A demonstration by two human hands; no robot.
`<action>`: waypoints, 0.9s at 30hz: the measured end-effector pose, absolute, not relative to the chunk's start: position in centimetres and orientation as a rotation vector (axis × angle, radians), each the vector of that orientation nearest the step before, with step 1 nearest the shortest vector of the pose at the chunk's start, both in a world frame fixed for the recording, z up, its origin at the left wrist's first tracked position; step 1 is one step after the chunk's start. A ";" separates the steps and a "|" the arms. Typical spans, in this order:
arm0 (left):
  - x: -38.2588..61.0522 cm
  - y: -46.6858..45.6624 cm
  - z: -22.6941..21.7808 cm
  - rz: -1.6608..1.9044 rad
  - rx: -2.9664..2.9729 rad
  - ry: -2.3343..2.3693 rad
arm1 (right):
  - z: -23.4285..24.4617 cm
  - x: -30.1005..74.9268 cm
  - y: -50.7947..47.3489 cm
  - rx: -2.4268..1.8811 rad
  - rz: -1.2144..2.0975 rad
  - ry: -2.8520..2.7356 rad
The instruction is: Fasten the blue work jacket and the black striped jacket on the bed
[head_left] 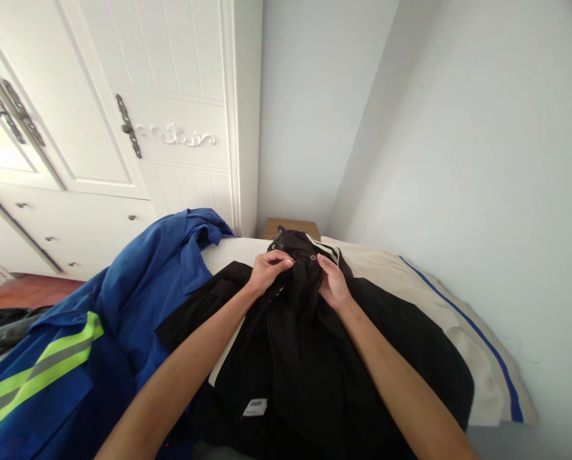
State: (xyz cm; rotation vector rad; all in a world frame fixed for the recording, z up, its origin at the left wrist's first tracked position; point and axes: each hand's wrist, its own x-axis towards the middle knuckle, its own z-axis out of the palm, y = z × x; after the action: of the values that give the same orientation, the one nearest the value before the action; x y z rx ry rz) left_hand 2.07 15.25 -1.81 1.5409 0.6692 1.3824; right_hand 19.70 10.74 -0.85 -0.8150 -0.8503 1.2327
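A black jacket (343,364) lies spread on a bed in front of me, its collar end farthest away, with metal snap buttons near the top and a small white label (255,407) low down. My left hand (268,269) pinches the jacket's front edge near the collar, fingers closed on the cloth. My right hand (332,283) grips the opposite front edge beside it, thumb pressed onto the fabric. The two hands are close together, a fold of cloth between them.
A blue work jacket (123,319) with a yellow-green reflective stripe lies at the left, partly under the black one. The bed cover (458,306) is cream with a blue line. A white wardrobe (123,115) stands at the left, a wall at the right, a small wooden stand (293,227) beyond the bed.
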 end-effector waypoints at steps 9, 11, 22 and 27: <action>1.9 15.5 -2.1 1.482 1.694 0.578 | 1.0 21.3 8.6 -1.073 1.039 -1.056; 1.7 15.4 -1.8 1.518 1.768 0.633 | 1.6 21.6 8.3 -1.189 0.941 -1.187; 0.5 18.7 -2.5 1.521 1.427 1.015 | 4.3 22.5 8.5 -1.654 0.217 -1.935; 0.2 18.4 -2.2 1.546 1.243 0.833 | 5.9 19.3 8.1 -1.203 -0.301 -2.042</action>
State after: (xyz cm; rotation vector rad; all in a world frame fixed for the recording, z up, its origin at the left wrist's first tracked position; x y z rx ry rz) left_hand 0.24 18.36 -2.17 1.2435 0.8326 1.5455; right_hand 19.31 8.08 5.91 -1.2032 -2.0423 -0.3008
